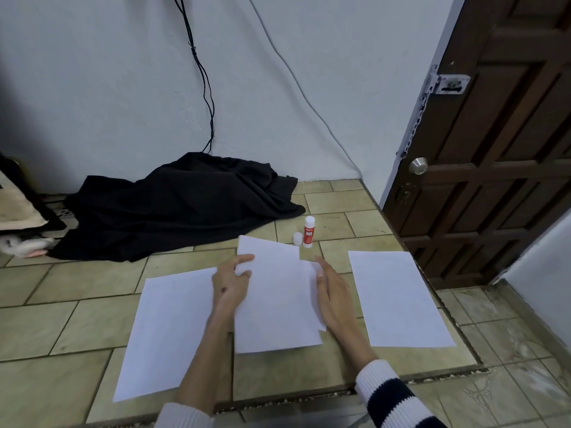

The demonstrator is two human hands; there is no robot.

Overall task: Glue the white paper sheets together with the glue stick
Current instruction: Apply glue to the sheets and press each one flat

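White rectangular paper sheets [278,301], stacked, sit between both hands: left hand [230,282] pinches the far-left edge, right hand [332,295] grips the right edge; red-and-white glue stick [308,232] stands just beyond.

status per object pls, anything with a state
glue stick: upright, uncapped
cap: off, standing beside the stick
middle sheets: stacked, skewed, held by both hands
left sheet: flat, loose
right sheet: flat, untouched
left hand: gripping stack
right hand: on stack edge
door: shut, chained

A single head-worn camera looks forward and down from close above a tiled floor [324,205], toward the far wall [92,88]; a door [494,149] stands far right.
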